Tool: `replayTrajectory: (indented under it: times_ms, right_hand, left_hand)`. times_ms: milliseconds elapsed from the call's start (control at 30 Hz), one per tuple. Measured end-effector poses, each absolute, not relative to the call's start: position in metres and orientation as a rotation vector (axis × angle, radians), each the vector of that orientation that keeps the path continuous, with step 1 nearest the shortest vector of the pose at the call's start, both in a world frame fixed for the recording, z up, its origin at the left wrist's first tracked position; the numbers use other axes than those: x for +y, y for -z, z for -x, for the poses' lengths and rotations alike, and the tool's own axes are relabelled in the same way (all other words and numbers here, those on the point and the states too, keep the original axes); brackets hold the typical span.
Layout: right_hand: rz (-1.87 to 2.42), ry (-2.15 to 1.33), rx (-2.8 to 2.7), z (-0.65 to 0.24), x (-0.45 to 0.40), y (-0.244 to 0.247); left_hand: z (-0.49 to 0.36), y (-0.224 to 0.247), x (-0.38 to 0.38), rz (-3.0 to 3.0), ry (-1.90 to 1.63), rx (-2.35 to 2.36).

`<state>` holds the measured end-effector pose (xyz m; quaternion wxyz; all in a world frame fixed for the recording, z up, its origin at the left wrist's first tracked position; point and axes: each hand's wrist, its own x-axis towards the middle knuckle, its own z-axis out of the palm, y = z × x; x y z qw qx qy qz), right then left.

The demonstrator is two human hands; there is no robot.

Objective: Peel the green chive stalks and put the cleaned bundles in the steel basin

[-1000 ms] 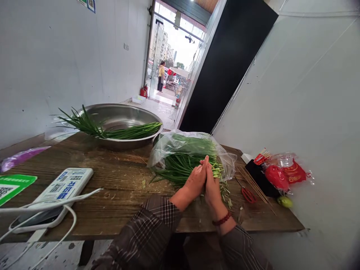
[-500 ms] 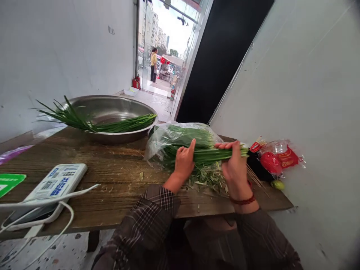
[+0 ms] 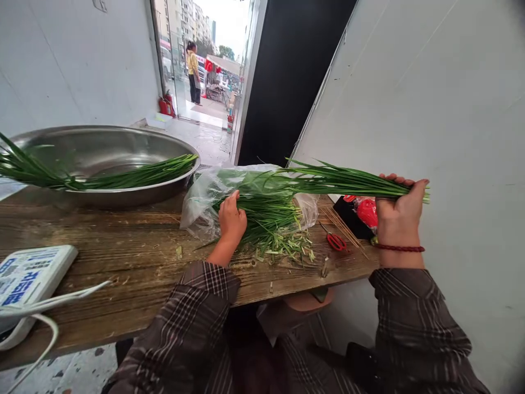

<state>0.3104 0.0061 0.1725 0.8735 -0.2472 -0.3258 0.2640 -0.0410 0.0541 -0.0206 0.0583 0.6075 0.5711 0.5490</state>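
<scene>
My right hand [image 3: 400, 210] is closed around the pale stem ends of a bunch of chives [image 3: 348, 181], held up at the right of the table. Its long green leaves stretch left over a clear plastic bag [image 3: 200, 205]. More chives [image 3: 270, 210] lie in the bag's open side. My left hand [image 3: 232, 218] is curled over the leaves of this pile at the bag's edge, its fingertips partly hidden. Trimmed scraps [image 3: 287, 245] lie in front of the pile. Beside them are red-handled scissors [image 3: 336, 242].
A wide metal basin [image 3: 131, 139] with chives stands at the back left. A white device [image 3: 39, 271] with cables lies at the left. Thin sticks [image 3: 342, 227] and a black box [image 3: 353, 216] with red packets are at the right. A person [image 3: 192, 74] stands outside the doorway.
My right hand has drawn the bunch of chives up and right, out of the pile. The left hand has come off that bunch onto the pile. The scissors have come into sight.
</scene>
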Motion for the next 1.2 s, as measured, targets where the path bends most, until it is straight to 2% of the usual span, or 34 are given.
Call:
replayTrajectory:
  times_ms: [367,667,1033,1200]
  right_hand:
    - [0.471,-0.69,-0.433,-0.284,-0.012,-0.169]
    - [0.492,-0.696,-0.576,-0.259,-0.008,-0.157]
    - [0.62,-0.709,-0.623,-0.237,-0.021,-0.161]
    - [0.621,-0.707,-0.688,-0.231,-0.027,-0.162]
  left_hand:
    - [0.029,0.007,0.04,-1.962,-1.873,1.484]
    - [0.019,-0.002,0.025,-2.003,-1.788,1.199]
    - [0.024,0.001,0.03,-1.546,-1.843,1.296]
    - [0.024,-0.001,0.031,-1.51,-1.805,1.183]
